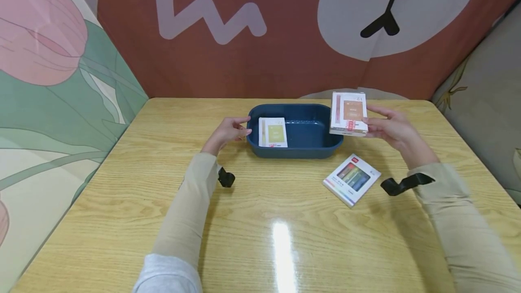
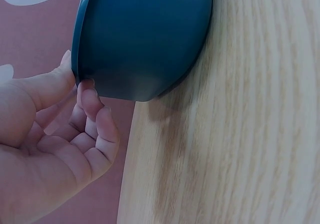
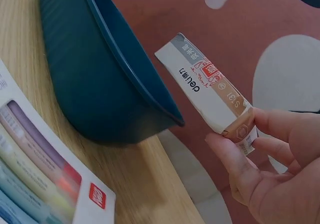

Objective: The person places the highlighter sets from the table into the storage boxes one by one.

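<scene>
Near the far edge of the table, a dark blue oblong basin stands upright. My left hand pinches its left rim between thumb and fingers; the left wrist view shows the fingertips under the lip. A white box with a yellow panel leans inside the basin's left part. Held up at the basin's right end is a white highlighter box with an orange-brown panel. My right hand grips that box by its right end. Printing on its side faces the right wrist camera.
A flat white pack of coloured pens lies on the wooden table, in front of the basin's right end. Behind the table hangs a reddish-brown printed backdrop. Black straps stick out at the wrists.
</scene>
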`<state>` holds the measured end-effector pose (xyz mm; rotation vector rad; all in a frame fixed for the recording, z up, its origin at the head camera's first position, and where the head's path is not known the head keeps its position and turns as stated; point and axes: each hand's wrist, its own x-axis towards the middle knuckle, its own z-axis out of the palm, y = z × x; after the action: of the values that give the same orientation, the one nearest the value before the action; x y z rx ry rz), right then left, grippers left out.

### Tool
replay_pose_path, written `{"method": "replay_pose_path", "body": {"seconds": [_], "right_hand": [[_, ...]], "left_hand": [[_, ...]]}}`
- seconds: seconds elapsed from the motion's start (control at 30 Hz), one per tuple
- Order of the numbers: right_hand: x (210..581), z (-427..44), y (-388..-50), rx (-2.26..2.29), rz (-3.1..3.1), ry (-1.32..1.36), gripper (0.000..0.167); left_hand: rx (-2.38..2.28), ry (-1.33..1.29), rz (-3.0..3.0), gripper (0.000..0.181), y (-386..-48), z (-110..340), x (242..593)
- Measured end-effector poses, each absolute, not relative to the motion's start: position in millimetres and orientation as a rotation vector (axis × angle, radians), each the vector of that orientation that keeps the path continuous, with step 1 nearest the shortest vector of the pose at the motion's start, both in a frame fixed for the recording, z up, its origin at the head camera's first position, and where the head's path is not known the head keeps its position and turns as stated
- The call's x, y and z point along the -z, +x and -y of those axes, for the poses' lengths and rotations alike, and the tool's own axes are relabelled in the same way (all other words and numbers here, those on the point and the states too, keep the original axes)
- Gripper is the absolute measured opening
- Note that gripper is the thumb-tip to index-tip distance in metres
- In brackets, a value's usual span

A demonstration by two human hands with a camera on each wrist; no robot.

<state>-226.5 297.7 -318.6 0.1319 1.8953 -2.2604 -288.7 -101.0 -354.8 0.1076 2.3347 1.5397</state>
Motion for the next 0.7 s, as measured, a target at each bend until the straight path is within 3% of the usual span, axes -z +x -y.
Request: {"method": "replay_pose_path", "body": {"seconds": [0.7], "right_hand": [[320.4,-253.7,-227.5,2.073,-2.116,0.116,0.066]], "left_hand": [[-1.551,0.082,-2.323,0.048,-288.4,100.7,354.8]]}}
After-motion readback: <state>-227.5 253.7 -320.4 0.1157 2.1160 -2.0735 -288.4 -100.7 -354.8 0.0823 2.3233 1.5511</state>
